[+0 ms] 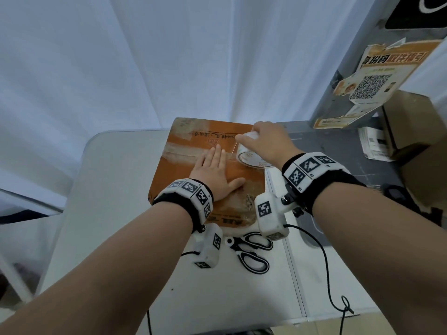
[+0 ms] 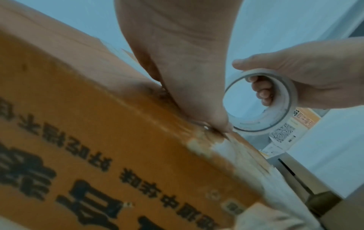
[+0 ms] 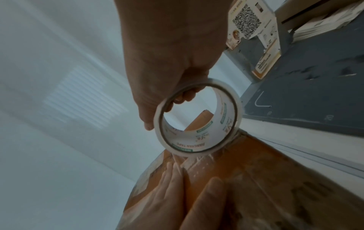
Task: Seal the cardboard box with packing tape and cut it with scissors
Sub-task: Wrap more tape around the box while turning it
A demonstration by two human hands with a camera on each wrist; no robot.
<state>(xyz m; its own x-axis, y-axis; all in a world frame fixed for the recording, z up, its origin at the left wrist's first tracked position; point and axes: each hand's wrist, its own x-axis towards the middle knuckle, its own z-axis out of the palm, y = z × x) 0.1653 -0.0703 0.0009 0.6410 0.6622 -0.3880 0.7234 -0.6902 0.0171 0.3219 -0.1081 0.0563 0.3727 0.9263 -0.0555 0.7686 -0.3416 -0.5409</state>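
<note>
An orange-brown cardboard box (image 1: 193, 146) with black print lies on the white table (image 1: 116, 189). My left hand (image 1: 215, 172) presses flat on its top, fingers straight. My right hand (image 1: 263, 141) grips a roll of clear packing tape (image 1: 251, 155) over the box's right part, fingers through the core. In the right wrist view the tape roll (image 3: 199, 119) stands on edge on the box (image 3: 265, 179), with a clear strip running from it toward my left hand (image 3: 177, 194). The left wrist view shows the box's printed side (image 2: 98, 155) and the tape roll (image 2: 262, 105). Black-handled scissors (image 1: 251, 250) lie near the box's front edge.
A grey cutting mat (image 1: 333, 151) covers the table to the right. Behind it leans a grey post with a torn orange QR poster (image 1: 370, 83). Another cardboard box (image 1: 416, 131) and papers sit far right. White curtains (image 1: 145, 56) hang behind. Wrist-camera cables (image 1: 326, 274) trail over the table.
</note>
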